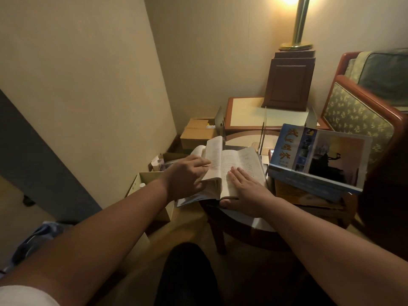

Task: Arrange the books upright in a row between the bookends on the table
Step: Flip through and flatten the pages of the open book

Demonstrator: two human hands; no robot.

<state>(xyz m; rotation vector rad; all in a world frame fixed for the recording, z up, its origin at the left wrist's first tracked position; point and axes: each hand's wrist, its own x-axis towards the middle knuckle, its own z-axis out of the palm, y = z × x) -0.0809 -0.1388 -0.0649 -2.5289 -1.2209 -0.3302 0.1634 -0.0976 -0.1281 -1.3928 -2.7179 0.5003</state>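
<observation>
An open book [238, 166] with yellowed pages lies flat on the small round table [251, 221]. My left hand [187, 175] grips its left block of pages, some of them standing up. My right hand [247, 191] rests flat on the right page, thumb under the near edge. To the right, a blue-covered book [320, 155] lies tilted on a stack of other books [293, 191]. Thin metal bookends [220, 122] [263, 133] [311, 118] stand at the table's far side with nothing between them.
A square side table [245, 113] carries a brown wooden lamp base [287, 82] behind. A patterned armchair [357, 113] stands at the right. Cardboard boxes [198, 133] [145, 184] sit on the floor at the left by the wall.
</observation>
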